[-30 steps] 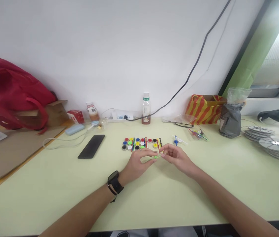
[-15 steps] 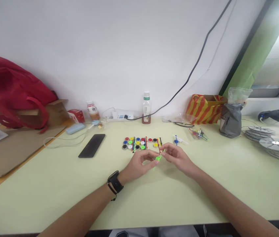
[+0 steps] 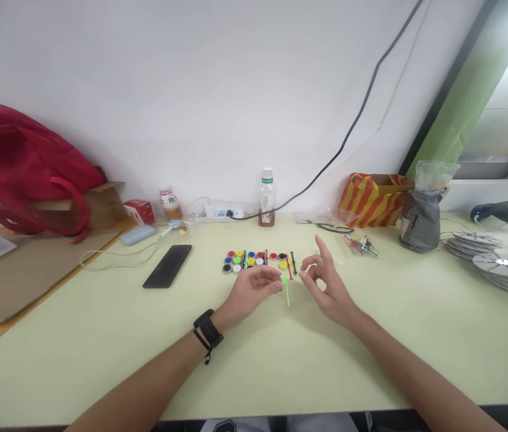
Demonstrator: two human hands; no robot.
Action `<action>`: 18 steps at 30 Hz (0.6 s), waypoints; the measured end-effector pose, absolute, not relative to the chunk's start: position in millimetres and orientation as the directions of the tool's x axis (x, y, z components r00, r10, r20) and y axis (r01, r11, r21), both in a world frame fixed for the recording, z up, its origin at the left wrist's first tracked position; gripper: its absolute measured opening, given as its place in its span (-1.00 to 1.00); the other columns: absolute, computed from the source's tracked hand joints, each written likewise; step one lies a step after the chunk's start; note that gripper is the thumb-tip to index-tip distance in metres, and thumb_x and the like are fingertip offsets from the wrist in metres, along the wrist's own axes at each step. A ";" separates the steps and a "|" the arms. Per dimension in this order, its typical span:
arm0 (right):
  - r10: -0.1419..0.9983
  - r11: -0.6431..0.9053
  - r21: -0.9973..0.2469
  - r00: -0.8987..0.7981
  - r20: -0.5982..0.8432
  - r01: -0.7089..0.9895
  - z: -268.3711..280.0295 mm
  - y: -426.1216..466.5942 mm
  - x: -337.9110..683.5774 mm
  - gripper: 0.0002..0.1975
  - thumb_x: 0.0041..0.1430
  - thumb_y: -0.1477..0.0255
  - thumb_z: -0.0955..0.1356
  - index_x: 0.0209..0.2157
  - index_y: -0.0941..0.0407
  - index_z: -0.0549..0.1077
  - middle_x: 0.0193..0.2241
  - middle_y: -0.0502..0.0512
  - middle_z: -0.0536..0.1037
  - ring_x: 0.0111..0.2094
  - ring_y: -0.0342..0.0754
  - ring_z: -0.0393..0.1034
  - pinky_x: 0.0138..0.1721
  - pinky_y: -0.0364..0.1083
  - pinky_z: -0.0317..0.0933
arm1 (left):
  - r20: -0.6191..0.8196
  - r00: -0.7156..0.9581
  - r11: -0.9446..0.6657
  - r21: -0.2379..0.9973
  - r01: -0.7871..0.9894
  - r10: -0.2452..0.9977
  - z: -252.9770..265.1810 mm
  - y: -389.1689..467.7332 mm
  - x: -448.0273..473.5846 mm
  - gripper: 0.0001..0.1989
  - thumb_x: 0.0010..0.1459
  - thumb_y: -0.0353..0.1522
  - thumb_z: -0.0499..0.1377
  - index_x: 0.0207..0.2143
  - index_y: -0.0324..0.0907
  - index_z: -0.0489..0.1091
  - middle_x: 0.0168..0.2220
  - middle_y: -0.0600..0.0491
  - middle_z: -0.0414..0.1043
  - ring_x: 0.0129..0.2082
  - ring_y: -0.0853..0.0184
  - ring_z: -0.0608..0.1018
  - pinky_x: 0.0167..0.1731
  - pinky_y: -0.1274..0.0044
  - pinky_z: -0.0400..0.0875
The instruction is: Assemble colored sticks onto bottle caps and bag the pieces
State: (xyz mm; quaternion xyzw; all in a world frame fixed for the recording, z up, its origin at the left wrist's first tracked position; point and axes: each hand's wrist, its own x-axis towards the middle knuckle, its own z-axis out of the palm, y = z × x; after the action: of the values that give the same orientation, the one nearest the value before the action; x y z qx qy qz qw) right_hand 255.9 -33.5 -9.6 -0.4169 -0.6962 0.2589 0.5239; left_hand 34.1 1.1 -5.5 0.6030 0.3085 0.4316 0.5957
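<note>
tabletop (image 3: 262,372): strip (image 3: 287,294) seemingly in left grip (image 3: 251,291)

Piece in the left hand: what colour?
The piece in the left hand is bright green, best seen in the head view.

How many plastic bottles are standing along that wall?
2: a tall, clear, white-capped plastic bottle in the middle, and a shorter, white-labelled plastic bottle further left, beside a small red cardboard box.
</note>
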 end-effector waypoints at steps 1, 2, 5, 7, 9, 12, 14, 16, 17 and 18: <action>0.859 0.510 -0.809 -0.125 0.497 0.292 -9.5 -33.9 254.8 -0.52 0.41 0.24 0.27 0.30 -0.06 0.20 -0.14 0.06 0.39 -0.44 -0.14 0.26 -0.36 -0.08 0.26 | 0.157 0.434 -0.103 0.984 -0.147 0.887 -5.7 1.2 34.2 -0.68 0.06 -0.28 0.46 -0.17 -0.24 0.58 -0.25 -0.01 0.59 -0.24 0.32 0.63 -0.07 0.42 0.57; 0.866 0.499 -0.821 -0.169 0.470 0.278 -9.2 -34.0 254.0 -0.68 0.42 0.23 0.26 0.12 0.00 0.39 -0.17 0.06 0.40 -0.43 -0.14 0.27 -0.35 -0.08 0.25 | 0.162 0.430 -0.106 0.983 -0.151 0.888 -6.0 1.4 34.3 -0.68 0.06 -0.28 0.46 -0.17 -0.25 0.57 -0.25 -0.01 0.59 -0.24 0.33 0.62 -0.07 0.42 0.57; 0.870 0.441 -0.870 -0.344 0.353 0.222 -7.4 -33.4 253.2 -0.45 0.48 0.17 0.17 -0.59 0.11 0.33 -0.47 0.03 0.34 -0.47 -0.12 0.22 -0.35 -0.07 0.17 | 0.173 0.413 -0.120 0.981 -0.153 0.894 -7.3 2.1 34.6 -0.68 0.05 -0.28 0.47 -0.19 -0.25 0.57 -0.26 -0.01 0.58 -0.25 0.33 0.62 -0.09 0.43 0.58; 0.876 0.394 -0.897 -0.376 0.300 0.200 -6.2 -32.7 253.2 -0.38 0.47 0.13 0.17 -0.68 0.10 0.17 -0.59 -0.02 0.20 -0.52 -0.13 0.13 -0.39 -0.07 0.10 | 0.184 0.403 -0.134 0.980 -0.150 0.896 -7.9 2.6 34.5 -0.68 0.04 -0.28 0.47 -0.18 -0.25 0.56 -0.26 -0.01 0.58 -0.24 0.33 0.62 -0.10 0.44 0.59; 0.904 0.346 -0.918 -0.331 0.271 0.194 -4.8 -32.5 252.4 -0.45 0.43 0.11 0.24 -0.60 0.10 0.23 -0.59 -0.06 0.18 -0.53 -0.14 0.07 -0.43 -0.09 0.04 | 0.192 0.396 -0.148 0.979 -0.141 0.898 -8.0 2.7 34.3 -0.68 0.04 -0.29 0.47 -0.19 -0.25 0.56 -0.26 0.00 0.58 -0.24 0.33 0.62 -0.09 0.45 0.58; 0.926 0.285 -0.946 -0.301 0.229 0.157 -2.6 -33.1 249.9 -0.62 0.37 0.08 0.31 -0.37 0.10 0.36 -0.50 -0.06 0.27 -0.47 -0.13 0.13 -0.43 -0.12 0.05 | 0.194 0.404 -0.158 0.980 -0.120 0.894 -7.7 1.4 34.4 -0.69 0.02 -0.31 0.48 -0.21 -0.24 0.56 -0.23 -0.01 0.58 -0.22 0.32 0.63 -0.07 0.45 0.58; 0.924 0.266 -0.954 -0.319 0.211 0.138 -1.5 -33.7 248.3 -0.64 0.36 0.07 0.32 -0.28 0.09 0.38 -0.45 -0.05 0.31 -0.43 -0.12 0.17 -0.41 -0.13 0.09 | 0.190 0.423 -0.158 0.981 -0.110 0.886 -7.6 -0.1 34.7 -0.69 0.01 -0.32 0.48 -0.21 -0.24 0.55 -0.21 -0.02 0.59 -0.21 0.31 0.64 -0.07 0.45 0.57; 0.921 0.257 -0.955 -0.336 0.196 0.148 -1.5 -33.7 247.5 -0.64 0.36 0.06 0.32 -0.26 0.10 0.39 -0.43 -0.04 0.31 -0.42 -0.12 0.18 -0.40 -0.13 0.11 | 0.190 0.440 -0.161 0.982 -0.102 0.878 -7.8 -1.2 35.0 -0.69 0.01 -0.32 0.49 -0.22 -0.24 0.55 -0.21 -0.03 0.60 -0.22 0.31 0.64 -0.07 0.45 0.57; 0.920 0.254 -0.955 -0.342 0.189 0.156 -1.9 -33.4 247.3 -0.63 0.36 0.06 0.31 -0.26 0.10 0.39 -0.43 -0.04 0.31 -0.42 -0.13 0.17 -0.40 -0.13 0.11 | 0.192 0.444 -0.165 0.981 -0.099 0.875 -8.1 -1.6 35.1 -0.69 0.01 -0.33 0.49 -0.22 -0.24 0.55 -0.21 -0.03 0.60 -0.22 0.30 0.64 -0.07 0.45 0.57; 0.919 0.250 -0.955 -0.348 0.182 0.162 -2.6 -33.0 247.3 -0.63 0.37 0.06 0.31 -0.26 0.10 0.39 -0.44 -0.04 0.31 -0.43 -0.13 0.17 -0.40 -0.13 0.11 | 0.195 0.448 -0.169 0.981 -0.097 0.872 -8.5 -1.7 35.0 -0.69 0.01 -0.33 0.48 -0.21 -0.24 0.55 -0.21 -0.03 0.60 -0.22 0.30 0.64 -0.07 0.45 0.57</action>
State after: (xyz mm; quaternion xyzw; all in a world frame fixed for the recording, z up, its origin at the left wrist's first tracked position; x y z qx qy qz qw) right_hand 247.3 -33.0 -2.6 -0.3992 -0.6773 0.4642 0.4080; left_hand 35.0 -1.7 -8.5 0.6340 0.3056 0.4274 0.5674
